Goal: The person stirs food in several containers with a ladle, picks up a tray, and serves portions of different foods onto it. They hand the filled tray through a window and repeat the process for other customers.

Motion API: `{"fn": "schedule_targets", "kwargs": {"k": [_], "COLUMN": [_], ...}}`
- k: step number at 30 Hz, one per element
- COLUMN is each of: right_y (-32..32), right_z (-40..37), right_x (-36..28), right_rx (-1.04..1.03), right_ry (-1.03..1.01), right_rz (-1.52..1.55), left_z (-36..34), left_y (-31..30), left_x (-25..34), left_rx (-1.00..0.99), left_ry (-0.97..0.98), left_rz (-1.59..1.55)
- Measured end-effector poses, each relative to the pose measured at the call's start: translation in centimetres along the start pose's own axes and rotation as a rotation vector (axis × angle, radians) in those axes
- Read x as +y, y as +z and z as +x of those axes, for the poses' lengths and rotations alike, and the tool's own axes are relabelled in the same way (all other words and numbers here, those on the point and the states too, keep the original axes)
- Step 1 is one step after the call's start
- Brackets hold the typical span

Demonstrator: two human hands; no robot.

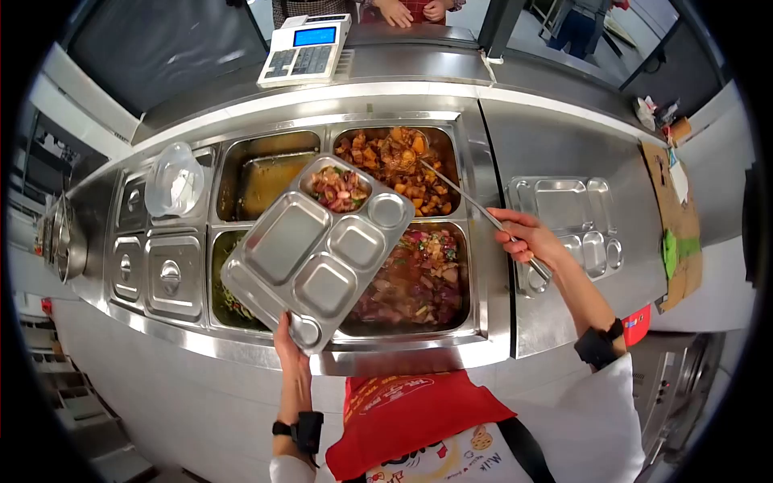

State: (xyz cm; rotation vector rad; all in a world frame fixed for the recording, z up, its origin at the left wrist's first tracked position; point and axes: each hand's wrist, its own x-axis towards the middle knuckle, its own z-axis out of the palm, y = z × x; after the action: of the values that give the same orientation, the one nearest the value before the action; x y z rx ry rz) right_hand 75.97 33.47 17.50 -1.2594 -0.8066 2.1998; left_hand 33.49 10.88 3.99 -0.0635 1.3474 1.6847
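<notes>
Left hand (291,346) grips the near corner of the tray (286,237), fingers under it, and holds it tilted in the air over the wells near the desk's (547,137) front edge. One far compartment of the tray holds a reddish mix; the others are bare. Right hand (523,237) is curled around the end of the ladle (459,193), whose long handle slants up and left across the tray's far corner. Its bowl sits in the stew pan (439,161) at the far middle of the desk.

Just in front of the stew pan lies the red pan (419,282), half covered by the tray. Left of the stew pan is a nearly empty pan (266,173); below it, a pan of greens (229,299) peeks out from under the tray's left edge. Room is tight there, with the tray overlapping three wells.

Lids (169,274) cover the wells toward the left end, and a clear cover (173,181) rests above them. To the right, well apart from the wells, spare trays (564,209) lie on bare steel. Cardboard (672,225) hugs the right edge. A till (306,48) stands on the raised far ledge, and another person's hands (394,12) rest beyond it.
</notes>
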Motion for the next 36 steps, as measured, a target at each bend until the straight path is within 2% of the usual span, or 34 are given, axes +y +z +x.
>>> {"fn": "schedule_targets", "kwargs": {"k": [5,9,12,15,18,21,22,25,28,31,32,36], "right_y": [2.5,4.0,2.5,1.9,1.3,1.1,0.8,-0.1,-2.7,-2.4,-1.8,-1.3], "right_z": [-4.9,-5.8,-5.3,-4.8,-4.3,-4.4,-4.0,-0.6,3.9,8.1,8.8,6.2], "right_x": [0.8,4.7,8.1,9.1,8.7,7.8,7.8,3.7,3.4,5.1,5.4,3.3], "right_rx": [0.031,0.026,0.022,0.068,-0.026,0.000,0.021,0.194,0.231,0.190,0.119,0.017], "right_ry": [0.059,0.049,-0.103,-0.626,-0.766,-0.477,-0.443,-0.281,-0.268,-0.194,-0.147,0.062], "right_rz": [-0.143,-0.321,-0.546,-1.113,-1.196,-1.063,-0.857,-0.586,-0.923,-0.736,-0.539,-0.225], "left_z": [1.1,2.4,2.7,2.8,2.2,1.8,1.4,0.3,-1.9,-5.0,-5.9,-7.2], "left_y": [5.5,5.9,5.5,4.3,4.4,3.4,3.0,-0.6,-3.7,-5.1,-5.2,-7.3], "left_x": [-0.6,-2.2,-2.7,-3.2,-3.1,-3.1,-2.9,-2.4,-2.0,-1.7,-1.6,-2.4], "left_rx": [-0.024,-0.085,-0.094,-0.075,-0.073,-0.025,-0.039,-0.108,-0.005,-0.023,-0.023,0.069], "left_ry": [-0.065,-0.060,-0.031,-0.047,-0.068,-0.085,-0.061,-0.057,-0.015,-0.032,-0.040,-0.002], "left_rz": [-0.068,-0.152,-0.151,-0.131,-0.138,-0.136,-0.105,-0.137,-0.048,-0.067,-0.068,0.000]}}
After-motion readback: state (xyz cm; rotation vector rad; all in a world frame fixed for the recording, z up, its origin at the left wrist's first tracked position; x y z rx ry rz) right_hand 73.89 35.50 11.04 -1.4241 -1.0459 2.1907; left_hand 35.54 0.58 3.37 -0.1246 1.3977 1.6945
